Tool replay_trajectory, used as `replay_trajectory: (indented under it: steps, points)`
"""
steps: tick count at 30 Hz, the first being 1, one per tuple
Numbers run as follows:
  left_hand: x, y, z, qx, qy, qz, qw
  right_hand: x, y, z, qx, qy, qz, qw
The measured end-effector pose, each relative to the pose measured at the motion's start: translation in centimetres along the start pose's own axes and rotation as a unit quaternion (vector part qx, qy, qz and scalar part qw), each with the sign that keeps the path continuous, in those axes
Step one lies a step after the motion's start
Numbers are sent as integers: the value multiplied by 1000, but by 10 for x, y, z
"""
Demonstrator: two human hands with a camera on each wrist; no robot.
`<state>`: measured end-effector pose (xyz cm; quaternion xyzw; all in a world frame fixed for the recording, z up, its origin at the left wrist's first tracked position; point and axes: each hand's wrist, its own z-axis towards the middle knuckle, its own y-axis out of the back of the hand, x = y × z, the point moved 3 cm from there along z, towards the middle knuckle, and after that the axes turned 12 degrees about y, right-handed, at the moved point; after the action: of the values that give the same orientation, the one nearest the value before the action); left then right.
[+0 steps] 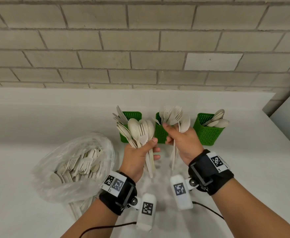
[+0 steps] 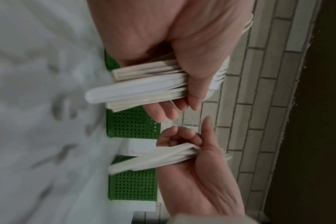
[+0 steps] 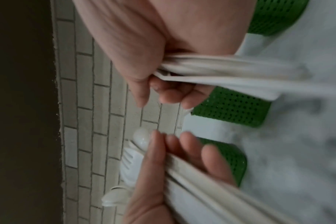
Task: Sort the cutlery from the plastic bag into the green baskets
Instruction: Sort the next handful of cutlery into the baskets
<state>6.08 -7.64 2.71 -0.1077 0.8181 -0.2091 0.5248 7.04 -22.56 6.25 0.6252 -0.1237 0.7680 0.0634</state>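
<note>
Three green perforated baskets stand in a row near the wall: the left basket (image 1: 133,115) with knife-like pieces, the middle basket (image 1: 160,134) with forks, the right basket (image 1: 207,133) with spoons. My left hand (image 1: 140,153) grips a thick bundle of pale spoons and forks (image 1: 141,131) by the handles, in front of the left basket. My right hand (image 1: 179,137) grips a smaller bunch of cutlery (image 1: 185,125) in front of the middle basket. The left wrist view shows both sets of handles (image 2: 144,89) (image 2: 153,159) held in curled fingers. The open plastic bag (image 1: 75,167) lies at my left.
The bag holds several more forks, spoons and knives (image 1: 82,162). A brick wall (image 1: 140,48) rises behind the white counter (image 1: 38,117). A pale panel (image 1: 288,114) stands at the counter's right end. Wrist camera cables (image 1: 207,207) trail near the front edge.
</note>
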Motion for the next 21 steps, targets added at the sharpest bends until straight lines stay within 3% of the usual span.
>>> replay_trajectory:
  steps: [4,10,14,21]
  points:
    - [-2,4,4,-6,-28,7,1000,-6,6,-3,-4,66,-91,994]
    - [7,-4,6,29,-42,83,995,-62,10,-28,64,8,-166,984]
    - [14,-14,6,82,-23,138,987,-64,5,-32,104,3,-150,983]
    - [18,-21,11,50,-34,157,986,-64,4,-35,112,-6,-161,981]
